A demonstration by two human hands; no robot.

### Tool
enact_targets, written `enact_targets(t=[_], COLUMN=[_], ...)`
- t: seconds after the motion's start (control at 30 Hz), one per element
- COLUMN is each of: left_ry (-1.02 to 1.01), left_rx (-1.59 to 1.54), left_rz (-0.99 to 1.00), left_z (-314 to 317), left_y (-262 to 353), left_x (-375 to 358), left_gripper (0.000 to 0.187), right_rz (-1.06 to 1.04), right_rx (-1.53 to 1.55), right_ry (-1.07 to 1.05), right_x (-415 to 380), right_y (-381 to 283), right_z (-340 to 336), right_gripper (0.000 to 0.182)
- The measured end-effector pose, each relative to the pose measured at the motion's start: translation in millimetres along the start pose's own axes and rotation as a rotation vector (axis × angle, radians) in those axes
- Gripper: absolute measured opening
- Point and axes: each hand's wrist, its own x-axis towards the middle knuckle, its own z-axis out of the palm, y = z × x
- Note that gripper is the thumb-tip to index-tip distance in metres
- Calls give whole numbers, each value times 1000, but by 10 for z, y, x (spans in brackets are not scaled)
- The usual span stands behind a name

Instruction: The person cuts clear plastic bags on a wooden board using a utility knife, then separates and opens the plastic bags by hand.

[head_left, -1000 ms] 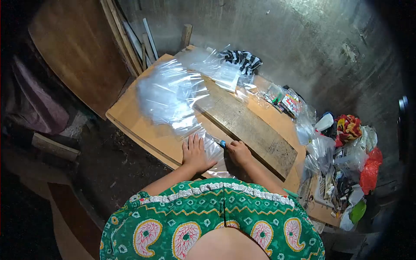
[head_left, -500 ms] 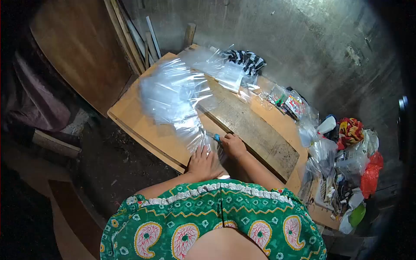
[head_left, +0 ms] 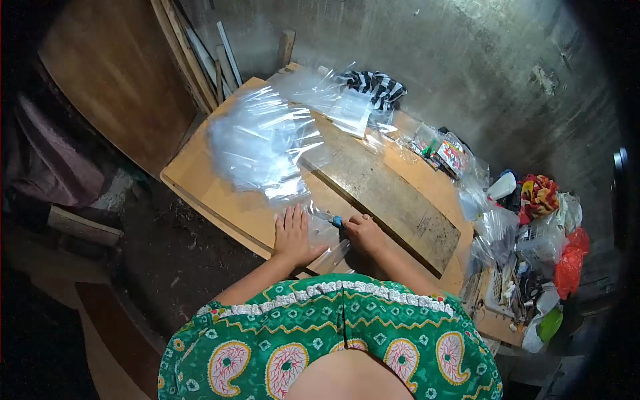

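My left hand [head_left: 291, 238] lies flat with fingers stretched out on the near part of a clear plastic sheet [head_left: 322, 231]. In my right hand [head_left: 365, 233] is a blue-handled tool [head_left: 337, 221] with a slim metal end, pointing left across the plastic just beyond my left fingertips. The exact kind of tool is too small to make out. A heap of shiny clear plastic sheets [head_left: 257, 143] spreads over the table beyond my hands. Right of it, a long thick wooden board [head_left: 393, 193] lies at a slant, close beside my right hand.
All this rests on an orange-brown table [head_left: 200, 173]. Along its far side are more clear plastic [head_left: 350, 110] and a black-and-white striped bag [head_left: 380, 90]. Plastic bags, a red bag [head_left: 572, 263] and a white basket [head_left: 533, 240] crowd the right end. Wooden planks [head_left: 183, 53] lean at the back left.
My left hand has shifted left and away from me, its fingers now spread flat. My right hand with the tool has come slightly nearer to me. The near plastic lies flatter.
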Motion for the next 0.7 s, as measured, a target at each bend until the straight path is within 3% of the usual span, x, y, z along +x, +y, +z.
enact_targets(t=[0.7], left_ry=[72], left_rx=[22], left_rz=[64], left_z=[73], left_y=[147], left_x=[-103], left_gripper=[96], right_rz=[33], right_rx=[-2], right_ry=[41], right_x=[344], right_y=[-71], right_z=[21], right_gripper=[19])
